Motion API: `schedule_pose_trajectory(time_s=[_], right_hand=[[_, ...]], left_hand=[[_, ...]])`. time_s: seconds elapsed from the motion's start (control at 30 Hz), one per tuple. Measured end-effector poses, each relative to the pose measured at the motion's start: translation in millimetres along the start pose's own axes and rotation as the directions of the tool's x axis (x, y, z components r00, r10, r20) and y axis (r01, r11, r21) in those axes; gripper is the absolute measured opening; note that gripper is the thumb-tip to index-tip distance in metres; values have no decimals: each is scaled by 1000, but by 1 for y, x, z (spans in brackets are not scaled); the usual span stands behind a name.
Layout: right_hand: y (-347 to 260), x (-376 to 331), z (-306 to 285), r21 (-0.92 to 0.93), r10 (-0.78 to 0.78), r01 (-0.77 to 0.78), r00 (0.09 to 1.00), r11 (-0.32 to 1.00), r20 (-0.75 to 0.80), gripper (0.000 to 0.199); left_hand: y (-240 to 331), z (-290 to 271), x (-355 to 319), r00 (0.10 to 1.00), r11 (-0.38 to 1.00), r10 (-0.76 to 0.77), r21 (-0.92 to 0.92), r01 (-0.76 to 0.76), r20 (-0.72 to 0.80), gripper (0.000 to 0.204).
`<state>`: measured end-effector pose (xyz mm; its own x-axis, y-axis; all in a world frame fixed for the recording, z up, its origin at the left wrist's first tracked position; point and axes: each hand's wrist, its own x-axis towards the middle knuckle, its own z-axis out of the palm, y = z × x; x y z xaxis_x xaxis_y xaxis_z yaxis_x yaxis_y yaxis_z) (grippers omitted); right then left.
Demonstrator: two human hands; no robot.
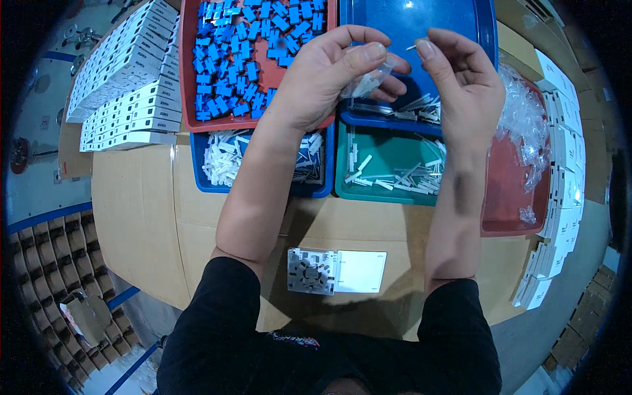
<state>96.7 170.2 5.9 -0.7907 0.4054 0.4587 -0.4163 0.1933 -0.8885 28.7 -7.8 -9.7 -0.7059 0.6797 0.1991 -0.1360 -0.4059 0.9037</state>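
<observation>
My left hand [322,76] is closed on a small clear plastic bag [366,85] with a few white pieces inside. Just to its right, my right hand [469,82] pinches a small thin pin-like piece [412,47], perhaps a screw; only its tip shows. Both hands are raised over a blue tray [486,33], which has white and metal slim pieces near its front edge. Below it, a green tray [343,187] holds white plugs and screws. Closer to me on the cardboard lies a white case [361,271], opened flat, with one half showing grey molded insides.
A red tray [188,79] of blue plastic clips sits over a blue tray [200,183] of white plugs and screws. At right, a red tray [513,217] holds clear bags [523,125]. White boxes are stacked at left [128,66] and right [563,151].
</observation>
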Motion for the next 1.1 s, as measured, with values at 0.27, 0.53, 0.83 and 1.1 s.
schedule_pose_trajectory(time_s=[0.27, 0.53, 0.83, 1.1], right_hand=[[3, -5, 7, -95, -44, 50, 997, 994, 64, 15], [-3, 6, -18, -201, -112, 130, 989, 971, 100, 23], [3, 3, -47, -755, 285, 144, 868, 639, 407, 22], [2, 2, -48, -786, 306, 209, 839, 581, 450, 22]], left_hand=[[-2, -4, -1, 1000, 1000, -8, -15, 8, -4, 39], [-1, -2, 0, 1000, 999, 14, 42, -14, 8, 41], [-2, -3, 0, 999, 998, 34, 59, -36, 28, 42], [0, -1, 2, 1000, 999, 22, -33, -21, 8, 36]])
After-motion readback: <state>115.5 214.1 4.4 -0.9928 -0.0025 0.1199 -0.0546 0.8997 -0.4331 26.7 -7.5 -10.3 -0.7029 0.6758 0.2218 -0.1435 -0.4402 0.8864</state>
